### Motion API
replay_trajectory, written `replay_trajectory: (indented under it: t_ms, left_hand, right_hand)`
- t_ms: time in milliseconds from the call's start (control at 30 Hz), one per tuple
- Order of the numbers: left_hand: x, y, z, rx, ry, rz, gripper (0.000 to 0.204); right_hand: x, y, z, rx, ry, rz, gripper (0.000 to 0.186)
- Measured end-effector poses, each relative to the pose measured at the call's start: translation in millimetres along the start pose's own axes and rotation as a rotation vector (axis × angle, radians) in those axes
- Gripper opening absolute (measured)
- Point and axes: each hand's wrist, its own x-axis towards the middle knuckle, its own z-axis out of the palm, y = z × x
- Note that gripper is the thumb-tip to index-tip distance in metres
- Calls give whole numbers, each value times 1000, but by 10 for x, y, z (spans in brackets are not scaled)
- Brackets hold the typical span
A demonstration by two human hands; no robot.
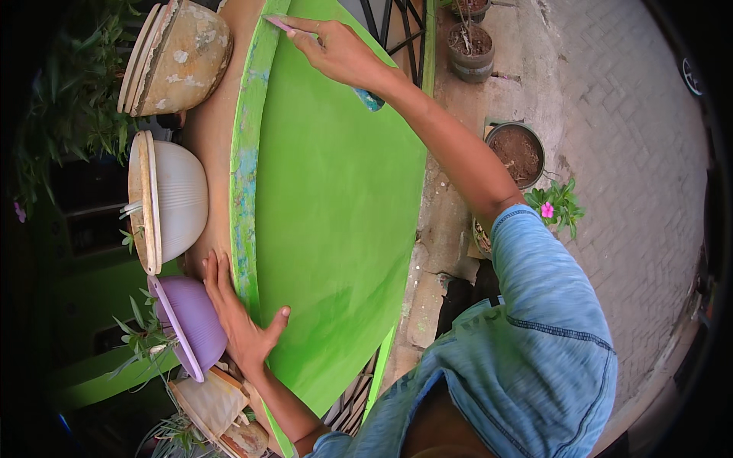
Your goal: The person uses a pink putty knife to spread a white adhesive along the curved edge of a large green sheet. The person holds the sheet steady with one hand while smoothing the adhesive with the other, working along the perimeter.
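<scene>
At the top, my right hand [336,52] is closed on a slim tool with a pink handle [282,25]. Its pale, flat-looking tip meets the far end of a narrow edge strip [246,160], where green paint is broken by blue and pale patches. The tip is too small to show what kind of tool it is. Beside the strip spreads a bright green wall panel [336,214]. Lower left, my left hand [243,328] rests on the brown ledge top [210,164] and strip edge, fingers apart and holding nothing. A blue-green object [369,99] shows partly behind my right wrist.
Along the ledge stand a weathered beige pot [187,57], a white pot [183,195] and a purple pot [197,320], which is close to my left hand. Right of the panel, potted soil [515,153] and a pink-flowered plant [561,208] border grey paving [626,191].
</scene>
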Motion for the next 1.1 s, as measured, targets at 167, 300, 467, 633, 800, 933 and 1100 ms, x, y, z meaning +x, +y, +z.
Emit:
replay_trajectory:
  t_ms: [167, 300, 467, 633, 800, 933, 1100]
  left_hand:
    - [23, -20, 42, -29, 2, 5, 116]
    - [-10, -9, -1, -18, -3, -18, 116]
    - [-3, -15, 22, -28, 0, -19, 117]
    - [32, 17, 30, -29, -9, -26, 117]
    - [-3, -14, 26, -22, -2, -20, 117]
    - [-5, -16, 17, -25, -5, -24, 117]
    - [18, -13, 19, -19, -17, -13, 117]
  right_hand:
    - [112, -10, -106, 32, -39, 241, 44]
    - [32, -136, -159, 41, -80, 224, 43]
    - [195, 80, -142, -23, 28, 125, 43]
    - [294, 593, 67, -102, 213, -219, 44]
    - [910, 555, -319, 103, -10, 319, 45]
    - [606, 584, -245, 63, -8, 209, 44]
    - [887, 726, -331, 104, -41, 392, 45]
